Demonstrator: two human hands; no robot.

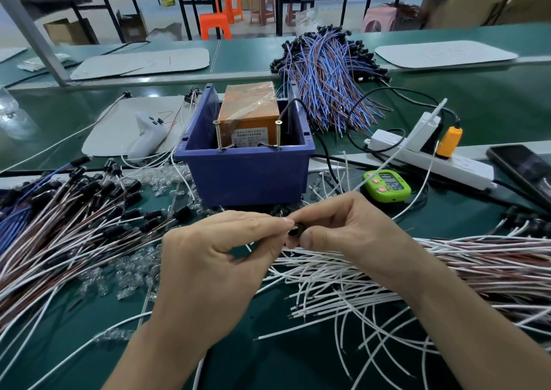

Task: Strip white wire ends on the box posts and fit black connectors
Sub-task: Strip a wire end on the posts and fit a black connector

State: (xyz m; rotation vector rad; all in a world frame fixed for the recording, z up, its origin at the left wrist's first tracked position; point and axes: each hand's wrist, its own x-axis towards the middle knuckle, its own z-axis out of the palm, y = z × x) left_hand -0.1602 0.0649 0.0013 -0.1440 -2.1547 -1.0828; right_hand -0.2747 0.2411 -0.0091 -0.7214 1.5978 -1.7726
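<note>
Loose white wires [343,294] lie fanned across the green counter [268,360] nearest the person. Just above them the hands are together: the left hand [214,258] and right hand [351,231] meet fingertip to fingertip, both pinching a small black connector [295,230] between thumb and forefinger. To the left lies a heap of finished wires [74,219] with black connectors on them. Behind the hands stands a blue bin [247,174] holding an orange box [250,106] with two upright posts [218,136]. A green timer [386,185] and a white power strip [432,157] lie to the right. Farther back lies a bundle of blue and brown wires [328,76].
</note>
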